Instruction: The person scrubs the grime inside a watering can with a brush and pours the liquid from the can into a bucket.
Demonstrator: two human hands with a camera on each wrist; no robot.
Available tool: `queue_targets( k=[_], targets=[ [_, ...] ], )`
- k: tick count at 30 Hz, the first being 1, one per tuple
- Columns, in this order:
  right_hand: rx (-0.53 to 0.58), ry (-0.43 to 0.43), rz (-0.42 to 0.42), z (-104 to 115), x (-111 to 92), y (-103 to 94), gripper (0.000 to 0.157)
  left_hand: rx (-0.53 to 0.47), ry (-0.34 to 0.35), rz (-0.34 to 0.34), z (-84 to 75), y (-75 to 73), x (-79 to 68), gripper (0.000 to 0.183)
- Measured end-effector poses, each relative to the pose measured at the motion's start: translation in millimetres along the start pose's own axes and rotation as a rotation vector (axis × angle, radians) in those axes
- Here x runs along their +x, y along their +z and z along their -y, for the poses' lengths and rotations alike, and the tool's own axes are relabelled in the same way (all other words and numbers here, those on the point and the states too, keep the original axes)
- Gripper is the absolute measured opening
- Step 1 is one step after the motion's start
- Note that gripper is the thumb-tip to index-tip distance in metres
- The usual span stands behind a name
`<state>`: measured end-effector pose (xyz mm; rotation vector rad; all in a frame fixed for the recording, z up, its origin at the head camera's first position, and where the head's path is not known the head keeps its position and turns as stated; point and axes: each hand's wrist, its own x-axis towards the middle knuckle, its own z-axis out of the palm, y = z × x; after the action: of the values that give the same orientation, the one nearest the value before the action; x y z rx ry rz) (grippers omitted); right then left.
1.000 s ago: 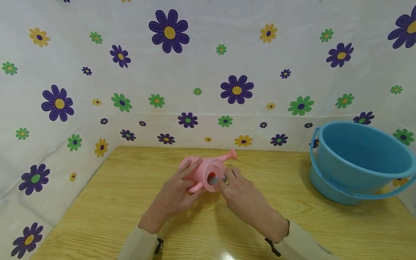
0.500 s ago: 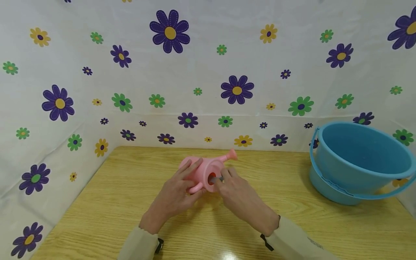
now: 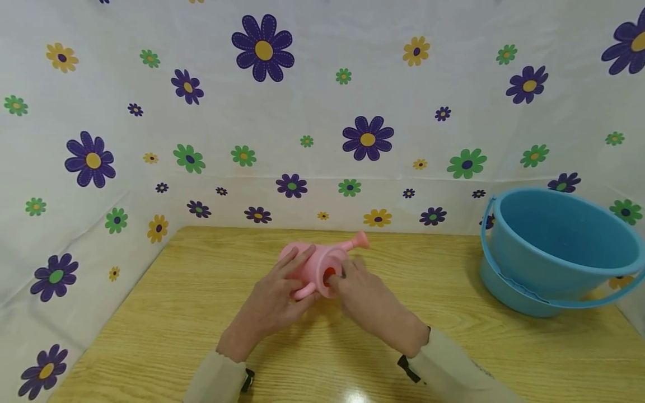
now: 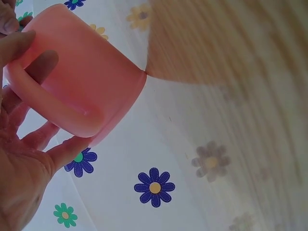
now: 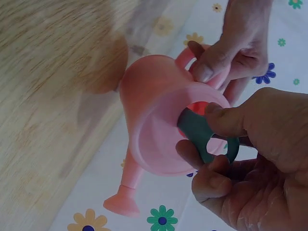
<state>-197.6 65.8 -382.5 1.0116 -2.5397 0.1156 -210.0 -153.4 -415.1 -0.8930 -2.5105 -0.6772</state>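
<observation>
A pink watering can (image 3: 313,264) is tipped on its side over the wooden table, its mouth facing the right hand and its spout pointing away to the right. The left hand (image 3: 274,295) grips the can, fingers spread over its body and thumb by the handle (image 4: 57,110). With thumb and fingers, the right hand (image 3: 375,307) pinches a dark green piece with a ring-shaped end (image 5: 195,131). Its front end sits in the round hole inside the can's mouth, where that end is hidden. Something red-orange shows within the hole.
A large blue bucket (image 3: 534,280) with its handle hanging down stands on the right of the wooden table (image 3: 191,291). A white flowered cloth (image 3: 302,101) rises behind the table and along its left side.
The right hand has moved slightly left, closer to the can's mouth, and less of the green piece shows outside the hole. The left hand and the can stay nearly where they were.
</observation>
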Motion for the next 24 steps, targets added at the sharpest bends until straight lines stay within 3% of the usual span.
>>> queue_targets(
  k=[7,12,24],
  targets=[
    [0.137,0.007,-0.010,-4,-2,-13.6,0.023,0.017,-0.009,0.009,-1.2,-0.5,0.4,0.040],
    [0.203,0.020,-0.002,-8,-2,-23.8,0.014,0.018,-0.006,-0.001,-0.5,-0.4,-0.1,0.039],
    [0.239,0.034,0.073,-14,-4,-41.8,0.007,0.019,-0.005,-0.011,0.8,0.4,0.0,0.042]
  ],
)
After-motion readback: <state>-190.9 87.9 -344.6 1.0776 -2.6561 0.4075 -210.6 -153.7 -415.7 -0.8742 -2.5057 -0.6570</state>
